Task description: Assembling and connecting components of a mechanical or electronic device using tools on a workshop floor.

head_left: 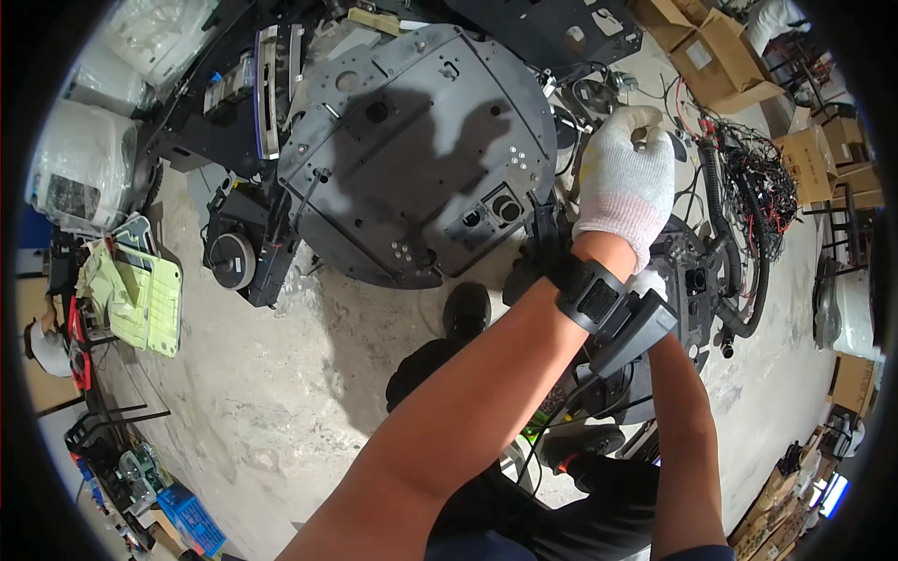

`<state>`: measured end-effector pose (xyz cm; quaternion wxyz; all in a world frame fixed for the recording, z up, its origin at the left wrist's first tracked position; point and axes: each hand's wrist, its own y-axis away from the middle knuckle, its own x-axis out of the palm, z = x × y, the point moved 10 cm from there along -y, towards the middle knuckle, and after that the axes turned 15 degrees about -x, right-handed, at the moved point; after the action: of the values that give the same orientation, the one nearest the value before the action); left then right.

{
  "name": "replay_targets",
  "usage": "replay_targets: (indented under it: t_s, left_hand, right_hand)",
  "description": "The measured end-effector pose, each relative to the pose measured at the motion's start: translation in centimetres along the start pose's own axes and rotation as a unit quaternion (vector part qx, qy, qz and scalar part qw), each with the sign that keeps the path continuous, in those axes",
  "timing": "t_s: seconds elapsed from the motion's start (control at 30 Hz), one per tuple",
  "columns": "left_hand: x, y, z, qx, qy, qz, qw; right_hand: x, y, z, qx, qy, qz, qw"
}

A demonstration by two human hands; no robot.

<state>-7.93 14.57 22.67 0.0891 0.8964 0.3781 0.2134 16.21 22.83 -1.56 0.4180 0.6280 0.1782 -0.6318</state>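
My left hand (625, 173), in a white knit glove, reaches out at the upper right of the head view. Its fingers are curled in, with thumb and fingertips close together; what they hold, if anything, does not show. Cables and small dark parts lie around it, to the right of a large round dark-grey metal plate (374, 187) with holes and bolts. My right hand (647, 282), also in a white glove, is mostly hidden behind the black device (636, 332) strapped to my left wrist. It is close to a black machine assembly (687, 290); its fingers cannot be made out.
A tangle of wires (758, 182) and a black corrugated hose (748, 318) lie to the right. A black unit with a wheel (232, 260) stands left of the plate. Cardboard boxes (716, 61) are at the back right, plastic-wrapped parts (84, 164) at the left.
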Motion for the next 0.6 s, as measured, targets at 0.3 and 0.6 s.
replay_targets:
  t_s: [0.3,0.6]
  left_hand:
    - [0.0,-0.3,0.5,0.009,0.017,0.004,1.000]
    - [0.5,-0.3,0.6,0.005,0.041,0.027,0.999]
  right_hand:
    - [-0.1,-0.5,2.7,-0.078,0.198,0.017,0.977]
    - [1.5,1.7,-0.5,0.127,-0.431,-0.052,0.892]
